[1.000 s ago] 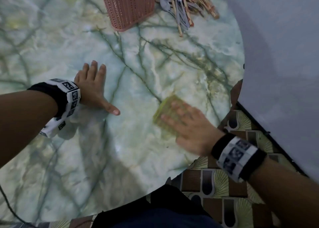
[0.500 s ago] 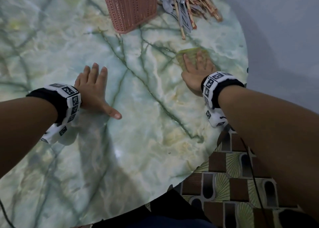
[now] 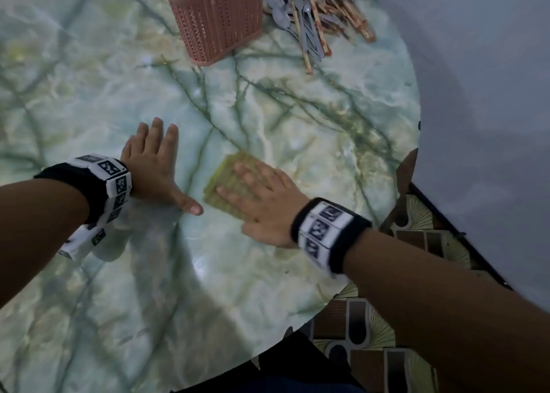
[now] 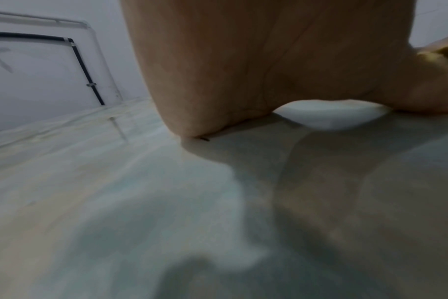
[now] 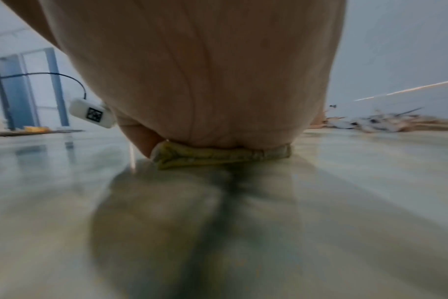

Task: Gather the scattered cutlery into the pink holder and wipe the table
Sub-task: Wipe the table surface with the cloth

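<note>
My right hand [image 3: 256, 193] lies flat, fingers straight, pressing a folded yellow-green cloth [image 3: 221, 181] onto the marble table [image 3: 297, 119]. The right wrist view shows the cloth [image 5: 218, 154] squashed under my palm. My left hand [image 3: 154, 160] rests flat on the table just left of the cloth, thumb pointing toward it. The pink holder [image 3: 215, 15] stands at the far edge, its inside not visible. A heap of spoons and chopsticks [image 3: 312, 15] lies on the table right of the holder.
The round table's edge curves along the right and near side, with patterned floor tiles [image 3: 366, 333] below it. A grey wall [image 3: 482, 65] rises to the right. Bare marble stretches across the left half of the table.
My right hand has slid the cloth from the far right, near the cutlery heap, back toward me and leftward beside my left thumb. The left hand has stayed put.
</note>
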### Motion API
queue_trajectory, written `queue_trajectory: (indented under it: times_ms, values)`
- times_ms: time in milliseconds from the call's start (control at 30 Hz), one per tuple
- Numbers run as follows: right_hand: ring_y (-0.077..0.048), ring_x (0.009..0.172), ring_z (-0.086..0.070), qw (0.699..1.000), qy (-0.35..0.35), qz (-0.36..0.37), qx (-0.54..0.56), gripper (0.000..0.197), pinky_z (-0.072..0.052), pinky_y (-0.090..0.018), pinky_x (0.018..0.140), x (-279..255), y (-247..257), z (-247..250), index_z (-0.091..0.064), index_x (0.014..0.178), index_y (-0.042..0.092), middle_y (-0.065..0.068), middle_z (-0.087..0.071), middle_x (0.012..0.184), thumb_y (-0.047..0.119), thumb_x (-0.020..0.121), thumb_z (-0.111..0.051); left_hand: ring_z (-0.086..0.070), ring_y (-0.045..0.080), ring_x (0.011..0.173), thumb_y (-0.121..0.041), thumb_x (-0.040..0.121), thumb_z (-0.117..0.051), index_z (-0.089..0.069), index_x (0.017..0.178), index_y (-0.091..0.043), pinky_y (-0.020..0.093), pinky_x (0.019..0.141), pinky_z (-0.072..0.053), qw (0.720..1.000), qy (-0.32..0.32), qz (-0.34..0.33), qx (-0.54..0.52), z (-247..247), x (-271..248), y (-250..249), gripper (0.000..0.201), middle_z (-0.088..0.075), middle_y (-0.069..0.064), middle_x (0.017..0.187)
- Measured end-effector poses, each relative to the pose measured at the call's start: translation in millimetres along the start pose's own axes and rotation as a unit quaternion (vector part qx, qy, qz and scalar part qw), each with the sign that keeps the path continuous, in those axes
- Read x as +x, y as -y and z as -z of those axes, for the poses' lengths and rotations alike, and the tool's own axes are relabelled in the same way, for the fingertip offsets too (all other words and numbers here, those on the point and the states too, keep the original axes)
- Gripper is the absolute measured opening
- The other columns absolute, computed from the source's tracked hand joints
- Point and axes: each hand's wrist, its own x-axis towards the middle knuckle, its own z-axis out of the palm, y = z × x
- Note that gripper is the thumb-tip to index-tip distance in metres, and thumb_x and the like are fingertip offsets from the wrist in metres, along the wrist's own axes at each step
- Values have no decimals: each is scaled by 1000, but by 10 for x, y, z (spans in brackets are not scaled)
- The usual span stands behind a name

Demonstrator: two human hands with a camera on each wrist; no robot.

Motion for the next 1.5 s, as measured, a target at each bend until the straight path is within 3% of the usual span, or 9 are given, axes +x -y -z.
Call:
queue_trajectory:
  times_ms: [200,433,567,667,800,1000,1167,1367,1500]
  values:
    - [-27,152,27,986,12,-160,51,70,3,-53,124,-57,-1205,107,24,148,57,6,33,163,60,93,-18,26,32,151,-107,11,-51,25,155,-26,51,124,5,1000,-21,-7,7,-45,36,48,182,30,7,164]
    - [-30,152,25,979,11,-180,92,71,7,-55,124,122,-1365,196,21,150,57,5,32,164,57,95,-25,22,33,153,-108,10,-48,22,157,-27,52,124,3,999,-40,-12,0,-92,57,85,182,27,8,165]
    - [-40,152,-15,978,-121,-139,93,58,-19,-52,121,108,-1400,309,-31,156,29,-11,-14,167,40,100,-46,23,33,152,-108,13,-51,24,156,-27,52,124,4,999,-35,-13,3,-94,74,95,181,28,8,165]
    - [-39,128,-41,911,-272,-276,142,61,-41,-47,102,102,-1463,397,-43,139,11,-18,-41,141,48,93,-56,23,33,152,-108,13,-51,24,156,-27,53,124,3,999,-46,-12,5,-109,86,106,180,27,7,165]
    - [-41,132,-41,881,-156,-411,177,91,-42,-52,102,188,-1541,395,-39,143,6,-20,-42,144,75,84,-54,20,34,153,-108,11,-49,22,157,-27,53,124,3,998,-54,-15,9,-118,94,89,181,25,8,166]
    - [-35,101,-65,911,-136,-319,222,52,-49,-35,82,353,-1345,486,-67,117,12,-14,-69,117,56,96,-50,21,33,153,-108,16,-52,25,155,-27,53,125,0,999,-42,-8,21,-84,87,91,178,27,7,165]
    - [-39,113,-59,921,-177,-222,267,39,-48,-44,94,494,-732,610,-48,131,9,-19,-62,125,34,102,-51,-17,31,153,-96,42,-69,0,161,-17,46,124,-21,992,-87,-30,-88,2,-239,117,158,-12,12,167]
    - [-25,104,-58,890,-162,-100,415,37,-47,-36,93,599,164,758,-42,130,12,-5,-59,114,23,99,-58,-66,8,104,-66,81,-69,-42,147,-29,34,93,-55,847,-271,106,-445,-282,-1331,678,80,-65,-6,120]
    - [-23,107,-63,901,-99,-31,420,33,-48,-33,93,626,674,708,-56,126,15,-2,-66,114,25,96,-63,-68,12,97,-82,76,-59,-53,134,-31,42,92,-56,792,-333,187,-476,-663,-2176,1026,77,-69,-4,104]
